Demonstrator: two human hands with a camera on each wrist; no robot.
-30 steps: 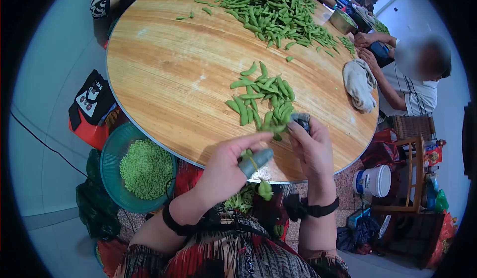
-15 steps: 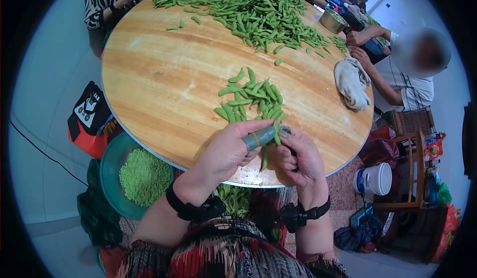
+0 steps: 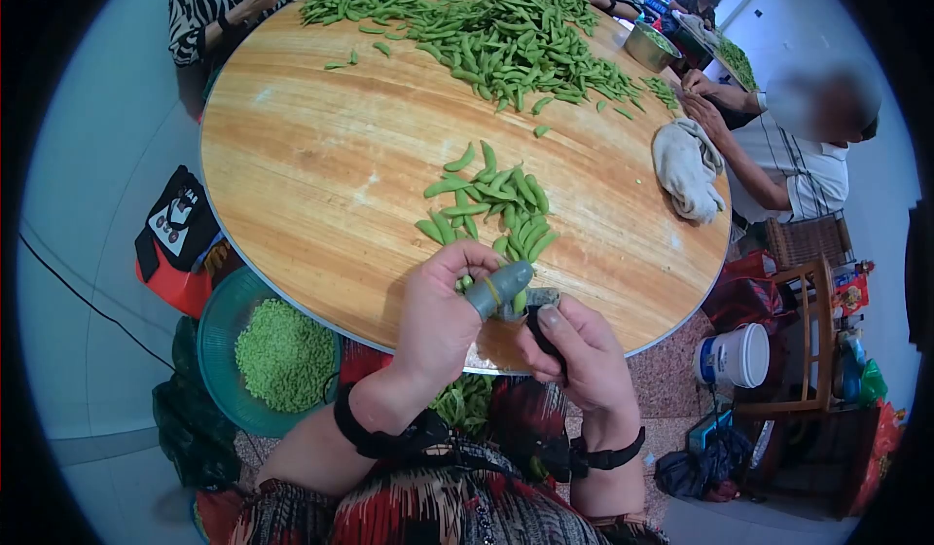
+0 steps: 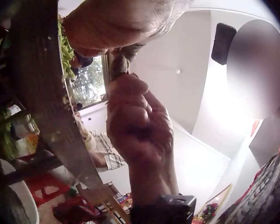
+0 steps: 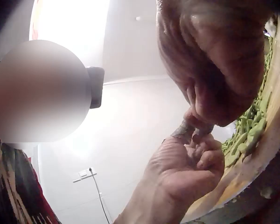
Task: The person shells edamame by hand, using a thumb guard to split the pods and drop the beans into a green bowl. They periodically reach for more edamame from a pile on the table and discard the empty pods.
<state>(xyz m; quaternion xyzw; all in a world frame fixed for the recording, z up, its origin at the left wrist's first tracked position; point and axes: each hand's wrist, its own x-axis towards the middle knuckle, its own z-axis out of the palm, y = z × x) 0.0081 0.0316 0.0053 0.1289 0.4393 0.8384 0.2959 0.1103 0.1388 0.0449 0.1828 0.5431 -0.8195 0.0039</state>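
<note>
Both hands meet over the near edge of the table, around a green soybean pod (image 3: 520,302). My left hand (image 3: 438,307) pinches it, and a grey-green finger cover (image 3: 501,289) with a yellowish band sits on one digit. Green beans (image 3: 465,282) show between the left fingers. My right hand (image 3: 589,350) grips the pod's other side with curled fingers, its thumb against a dark wrapping (image 3: 545,336) with a grey end. In the right wrist view, the fingertips of the left hand (image 5: 177,172) and right hand (image 5: 214,56) come together, mostly hiding the pod.
A small group of pods (image 3: 496,195) lies just beyond my hands, and a large heap (image 3: 516,39) farther back. A teal basket (image 3: 219,350) of shelled beans stands below left. A cloth (image 3: 686,170) lies at right, near another person (image 3: 798,146). A white bucket (image 3: 744,353) is lower right.
My hands were apart one second ago, the right at the small group of pods. They came together on a pod, then moved slightly down toward me, with the pod now mostly covered.
</note>
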